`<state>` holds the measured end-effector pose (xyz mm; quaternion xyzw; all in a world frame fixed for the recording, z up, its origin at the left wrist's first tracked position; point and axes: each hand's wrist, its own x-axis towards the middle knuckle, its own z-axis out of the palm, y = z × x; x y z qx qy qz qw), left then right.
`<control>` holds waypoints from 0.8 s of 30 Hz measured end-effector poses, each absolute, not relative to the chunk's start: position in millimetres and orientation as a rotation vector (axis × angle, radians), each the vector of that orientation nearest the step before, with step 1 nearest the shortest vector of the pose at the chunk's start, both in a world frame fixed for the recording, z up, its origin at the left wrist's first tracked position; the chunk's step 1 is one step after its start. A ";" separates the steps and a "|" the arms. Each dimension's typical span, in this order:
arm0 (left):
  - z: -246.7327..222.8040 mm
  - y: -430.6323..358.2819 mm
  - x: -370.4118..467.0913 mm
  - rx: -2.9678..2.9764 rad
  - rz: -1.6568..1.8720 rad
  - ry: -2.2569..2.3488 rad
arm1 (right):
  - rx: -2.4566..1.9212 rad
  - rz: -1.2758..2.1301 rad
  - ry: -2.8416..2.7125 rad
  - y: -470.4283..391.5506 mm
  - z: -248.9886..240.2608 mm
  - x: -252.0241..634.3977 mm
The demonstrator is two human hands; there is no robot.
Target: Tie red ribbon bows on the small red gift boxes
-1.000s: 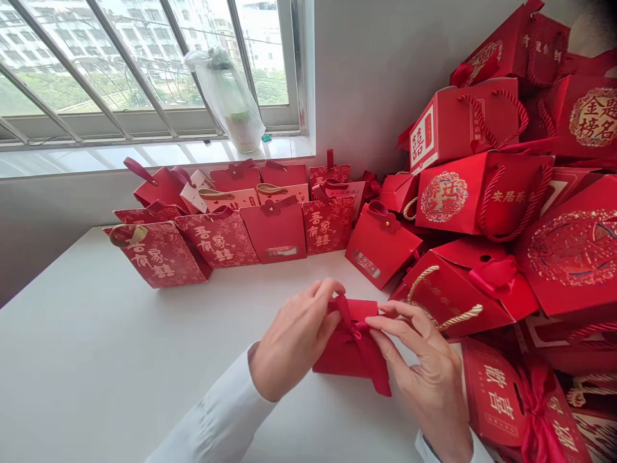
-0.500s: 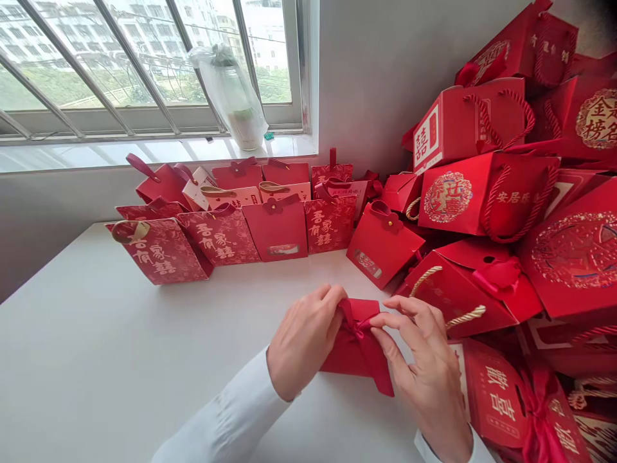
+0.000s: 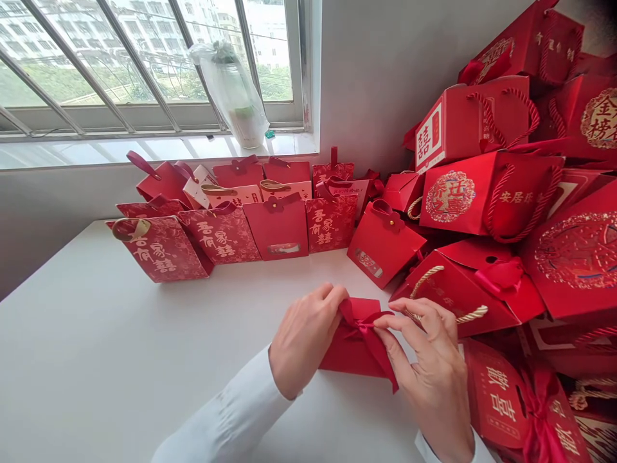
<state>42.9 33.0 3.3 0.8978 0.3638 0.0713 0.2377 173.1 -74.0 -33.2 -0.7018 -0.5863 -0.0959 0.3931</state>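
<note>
The red box (image 3: 344, 357) rests on the white table (image 3: 96, 360), contents hidden. The left hand (image 3: 308, 341) is curled nearly closed around the left side of the ribbon (image 3: 377, 350); the right hand (image 3: 429, 360), partly open, pinches its right side. A translucent bag (image 3: 219, 71) on the windowsill (image 3: 159, 149) encloses a container (image 3: 248, 133).

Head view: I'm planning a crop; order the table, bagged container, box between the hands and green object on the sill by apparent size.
Largest to smallest:
Table
Box and bagged container: too alike to rank, as the left hand hides part of the box
Green object
</note>
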 end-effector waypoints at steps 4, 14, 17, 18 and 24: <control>2.5 32.6 42.8 2.490 0.182 1.006 | -1.817 -0.213 -1.481 -74.6 -32.4 170.7; -1.0 34.4 42.0 2.471 0.222 0.984 | -1.785 -0.229 -1.588 -81.9 -36.4 171.9; -2.0 34.1 42.2 2.484 0.228 0.983 | -1.797 -0.264 -1.597 -82.1 -37.3 172.2; -2.5 34.0 42.5 2.488 0.230 0.984 | -1.800 -0.274 -1.598 -81.9 -37.5 172.3; -3.2 37.5 40.0 2.491 0.274 1.002 | -1.776 -0.280 -1.574 -81.8 -36.6 173.8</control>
